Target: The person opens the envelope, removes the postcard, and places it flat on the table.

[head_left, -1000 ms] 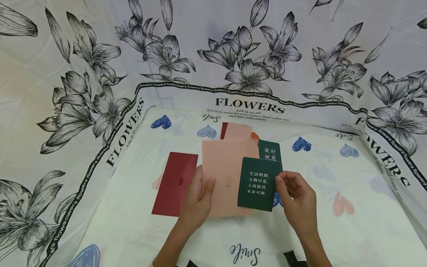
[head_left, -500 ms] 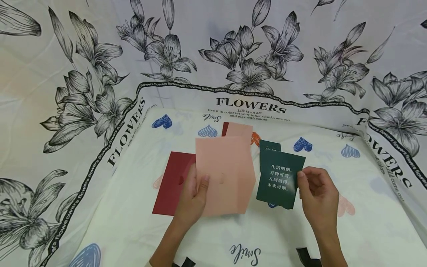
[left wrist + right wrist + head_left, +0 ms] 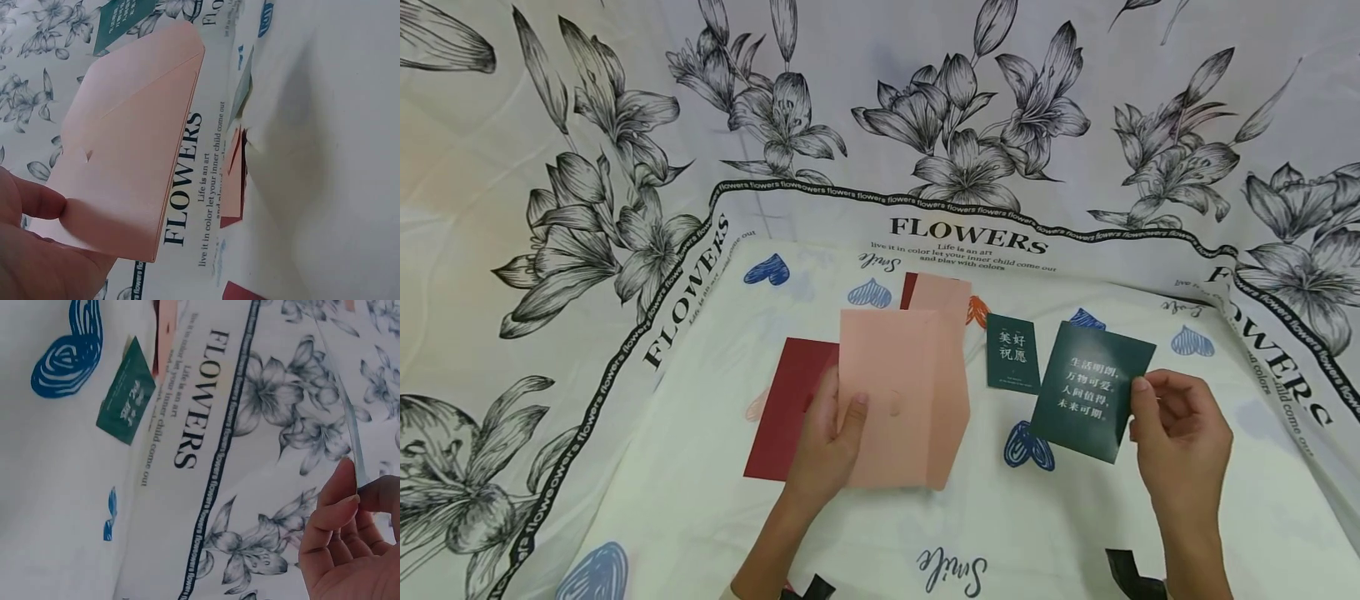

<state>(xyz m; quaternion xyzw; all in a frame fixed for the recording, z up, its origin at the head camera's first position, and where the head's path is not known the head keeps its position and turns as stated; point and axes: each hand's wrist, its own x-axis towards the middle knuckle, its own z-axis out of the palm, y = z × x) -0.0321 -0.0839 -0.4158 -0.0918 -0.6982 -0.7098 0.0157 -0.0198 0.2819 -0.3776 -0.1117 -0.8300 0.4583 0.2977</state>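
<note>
My left hand (image 3: 827, 442) holds a pink envelope (image 3: 887, 358) by its left side, thumb on the front. Its flap is unfolded toward the right, and a small curved slit marks the front, as the left wrist view also shows. In my right hand (image 3: 1183, 442) a dark green card (image 3: 1090, 383) with white Chinese writing is pinched at its right edge between thumb and fingers. The right wrist view shows that card (image 3: 350, 419) almost edge-on. A smaller green card (image 3: 1012, 354) lies on the cloth between the envelope and the held card.
Partly behind my left hand lies a dark red envelope (image 3: 782, 408). Farther back, another pink envelope (image 3: 936, 292) overlaps a red piece (image 3: 908, 287). A white cloth (image 3: 1037, 533) printed with hearts covers the surface, and a flower-printed sheet (image 3: 820, 100) rises behind it.
My right hand has carried the green card rightward, away from the pink envelope, uncovering the smaller green card. The left hand and its envelope have shifted slightly left, with the flap now more visible.
</note>
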